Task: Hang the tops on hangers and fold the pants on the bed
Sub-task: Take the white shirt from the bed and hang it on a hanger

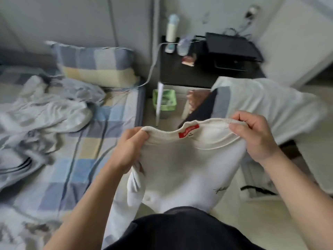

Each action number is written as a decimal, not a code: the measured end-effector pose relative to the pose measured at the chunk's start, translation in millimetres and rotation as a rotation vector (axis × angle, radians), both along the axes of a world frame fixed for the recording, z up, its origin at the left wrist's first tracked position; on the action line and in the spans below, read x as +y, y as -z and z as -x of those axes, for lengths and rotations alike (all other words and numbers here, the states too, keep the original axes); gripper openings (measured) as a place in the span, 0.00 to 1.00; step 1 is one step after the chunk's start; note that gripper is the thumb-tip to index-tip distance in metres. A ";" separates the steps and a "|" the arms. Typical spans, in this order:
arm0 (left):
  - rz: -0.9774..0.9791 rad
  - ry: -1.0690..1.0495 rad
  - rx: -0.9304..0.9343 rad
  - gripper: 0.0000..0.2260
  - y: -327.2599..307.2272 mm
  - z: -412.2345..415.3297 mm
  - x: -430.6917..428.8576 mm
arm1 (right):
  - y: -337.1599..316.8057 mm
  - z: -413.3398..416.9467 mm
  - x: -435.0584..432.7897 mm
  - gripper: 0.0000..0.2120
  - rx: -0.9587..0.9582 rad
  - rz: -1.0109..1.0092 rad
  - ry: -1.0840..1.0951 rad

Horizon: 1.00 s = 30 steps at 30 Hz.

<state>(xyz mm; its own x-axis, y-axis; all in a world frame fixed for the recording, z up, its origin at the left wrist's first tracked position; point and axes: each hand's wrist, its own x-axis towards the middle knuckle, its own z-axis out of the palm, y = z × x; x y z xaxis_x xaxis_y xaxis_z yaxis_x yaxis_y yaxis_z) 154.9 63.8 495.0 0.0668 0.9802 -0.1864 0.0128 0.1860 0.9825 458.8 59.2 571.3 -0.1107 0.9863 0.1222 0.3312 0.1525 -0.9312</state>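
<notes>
Progress report: early days, I'd say. White top (180,168) is held up in front of the person, over the floor just off the edge of the bed (86,141), with the collar stretched wide and the red label (188,130) facing the camera. Left grip (128,148) has its fingers curled round one side of the neckline, bunching the cloth. Right grip (255,138) pinches the ribbed collar on the other side. So both are closed on the top, and the rest of it hangs down toward the person's dark clothing.

No hanger anywhere in view, so this one isn't hung yet. My guess is the collar is being opened up ready for one, but that's only a guess.

Over on the bed a heap of clothes (45,112) lies crumpled near the checked pillow (95,67): pale stuff, plus something with dark stripes. It's too blurry to say which are tops and which are pants. Nothing there looks folded, so I reckon the pants part hasn't started.

Another pale garment (270,105) is draped over something on the right, just beside the dark tabletop (198,74) with a bottle (172,27) on it. I can't tell whether that one is finished or waiting its turn.
</notes>
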 end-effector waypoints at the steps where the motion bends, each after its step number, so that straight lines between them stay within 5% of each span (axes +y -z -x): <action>1: -0.007 0.056 -0.003 0.09 -1.2 -28.9 6.5 | -0.5 -26.9 -7.1 0.11 0.005 0.002 0.063; 14: -0.159 0.389 0.043 0.15 -53.8 -415.2 61.2 | -31.0 -332.0 -58.1 0.16 0.043 -0.159 0.612; 30: -0.770 0.584 -0.076 0.14 -308.7 -740.0 204.5 | -248.0 -555.6 32.6 0.16 -0.296 -0.680 1.096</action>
<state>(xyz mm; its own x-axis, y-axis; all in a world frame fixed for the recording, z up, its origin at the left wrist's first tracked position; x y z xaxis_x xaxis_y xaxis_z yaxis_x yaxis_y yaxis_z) 894.9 268.3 803.7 0.5669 0.6408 0.5177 -0.1696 -0.5242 0.8345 1014.4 91.8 819.4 0.5912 0.3335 0.7344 0.7578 0.0821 -0.6473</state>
